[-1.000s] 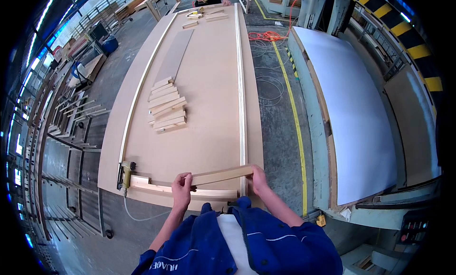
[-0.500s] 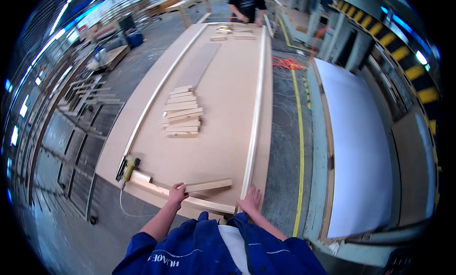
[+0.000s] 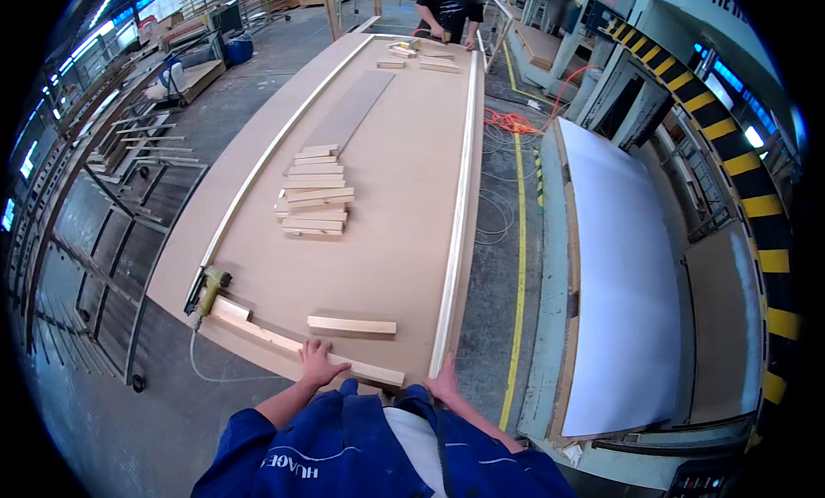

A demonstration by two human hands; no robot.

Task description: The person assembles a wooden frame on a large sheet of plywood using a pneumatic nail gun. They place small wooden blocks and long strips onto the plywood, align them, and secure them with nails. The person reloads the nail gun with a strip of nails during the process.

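A large tan panel (image 3: pixel 387 171) lies before me with pale wooden strips along its edges. My left hand (image 3: pixel 320 365), fingers spread, rests on the near end strip (image 3: pixel 273 337). A short wooden block (image 3: pixel 352 325) lies loose on the panel just beyond that hand. My right hand (image 3: pixel 443 384) is at the near end of the long right strip (image 3: pixel 462 214), thumb apart from the fingers; the fingers are partly hidden. At the near left corner a yellow-green nail gun (image 3: pixel 210 292) with a hose lies beside another short block (image 3: pixel 231 309).
A pile of short wooden blocks (image 3: pixel 316 193) and a flat grey-brown board (image 3: pixel 357 107) lie mid-panel. A co-worker (image 3: pixel 449 15) stands at the far end. Metal racks (image 3: pixel 112 214) stand left; a machine bed with a white sheet (image 3: pixel 619 283) is to the right. An orange hose (image 3: pixel 511 122) lies on the floor.
My left hand has let go of the short block, which now lies on the panel, and has come down onto the near end strip. My right hand stays at the right corner.
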